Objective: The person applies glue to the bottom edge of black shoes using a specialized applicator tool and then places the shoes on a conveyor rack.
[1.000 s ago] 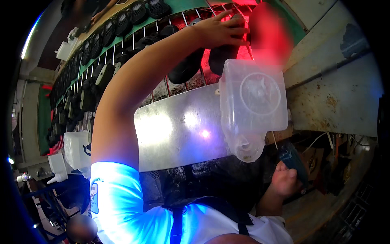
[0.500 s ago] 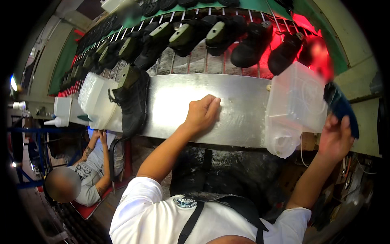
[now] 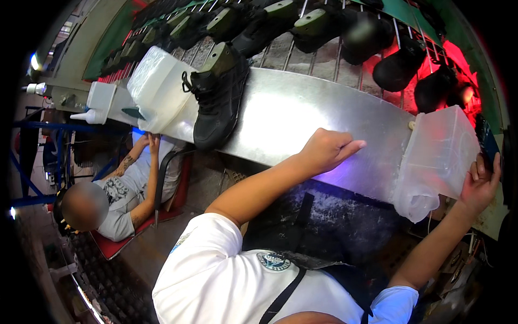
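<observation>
My left hand (image 3: 330, 151) is closed in a fist above the metal worktop (image 3: 294, 108), thumb along its side. Whatever may be inside it is hidden. My right hand (image 3: 480, 186) is raised at the far right, its fingers on a dark blue, glossy flat piece (image 3: 487, 141), partly hidden by the fingers. Beside that hand stands a translucent plastic container (image 3: 442, 143) with a round-mouthed clear vessel (image 3: 418, 204) at its near end. A black lace-up shoe (image 3: 218, 108) with a green last (image 3: 218, 58) in it stands at the left of the worktop.
Several black shoes on lasts (image 3: 399, 67) lie on a rack of metal rods (image 3: 313, 62) beyond the worktop, under red light at the right. White containers (image 3: 162, 81) and a nozzle bottle (image 3: 94, 115) stand at the left. Another person (image 3: 127, 197) sits at the left, hands together.
The view has turned, so the worktop slants. My right hand and the blue piece are now closer to the right-hand wall. A violet glow has appeared on the worktop and apron.
</observation>
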Tool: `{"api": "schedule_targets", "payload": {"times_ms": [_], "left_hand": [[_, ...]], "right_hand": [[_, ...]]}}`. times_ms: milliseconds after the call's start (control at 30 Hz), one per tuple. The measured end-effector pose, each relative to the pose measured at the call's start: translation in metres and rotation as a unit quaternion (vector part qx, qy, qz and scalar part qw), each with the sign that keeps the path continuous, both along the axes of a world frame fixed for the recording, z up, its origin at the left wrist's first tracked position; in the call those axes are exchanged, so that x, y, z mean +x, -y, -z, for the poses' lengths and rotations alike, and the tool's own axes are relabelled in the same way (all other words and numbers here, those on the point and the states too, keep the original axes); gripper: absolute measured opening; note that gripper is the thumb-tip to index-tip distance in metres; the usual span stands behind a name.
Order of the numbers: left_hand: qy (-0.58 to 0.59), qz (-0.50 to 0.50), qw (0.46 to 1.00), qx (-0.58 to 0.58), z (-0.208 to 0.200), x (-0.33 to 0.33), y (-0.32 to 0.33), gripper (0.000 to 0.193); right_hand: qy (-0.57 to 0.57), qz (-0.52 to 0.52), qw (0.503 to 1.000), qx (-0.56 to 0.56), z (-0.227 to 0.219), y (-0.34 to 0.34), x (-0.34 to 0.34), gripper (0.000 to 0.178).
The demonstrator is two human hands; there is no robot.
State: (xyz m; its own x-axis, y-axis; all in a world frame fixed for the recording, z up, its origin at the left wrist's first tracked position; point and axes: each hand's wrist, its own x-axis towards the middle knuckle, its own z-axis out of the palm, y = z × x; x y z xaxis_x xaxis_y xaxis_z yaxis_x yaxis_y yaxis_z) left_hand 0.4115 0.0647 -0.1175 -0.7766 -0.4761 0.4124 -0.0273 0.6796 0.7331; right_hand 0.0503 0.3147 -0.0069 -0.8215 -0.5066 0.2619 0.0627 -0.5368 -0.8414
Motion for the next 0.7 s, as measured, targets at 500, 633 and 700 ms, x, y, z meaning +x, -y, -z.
{"api": "schedule_targets", "payload": {"times_ms": [500, 633, 700], "left_hand": [[-0.010, -0.018, 0.988, 0.156, -0.017, -0.008, 0.000, 0.024], [-0.019, -0.005, 1.000, 0.000, -0.042, -0.024, 0.019, 0.013], [-0.157, -0.045, 0.984, -0.072, -0.040, -0.045, 0.018, 0.012]], "right_hand": [[-0.005, -0.046, 0.999, 0.004, -0.003, -0.006, -0.009, 0.034], [-0.008, -0.084, 0.996, -0.001, 0.004, -0.020, -0.027, 0.032], [-0.012, -0.096, 0.995, -0.006, 0.001, -0.015, -0.021, 0.031]]}}
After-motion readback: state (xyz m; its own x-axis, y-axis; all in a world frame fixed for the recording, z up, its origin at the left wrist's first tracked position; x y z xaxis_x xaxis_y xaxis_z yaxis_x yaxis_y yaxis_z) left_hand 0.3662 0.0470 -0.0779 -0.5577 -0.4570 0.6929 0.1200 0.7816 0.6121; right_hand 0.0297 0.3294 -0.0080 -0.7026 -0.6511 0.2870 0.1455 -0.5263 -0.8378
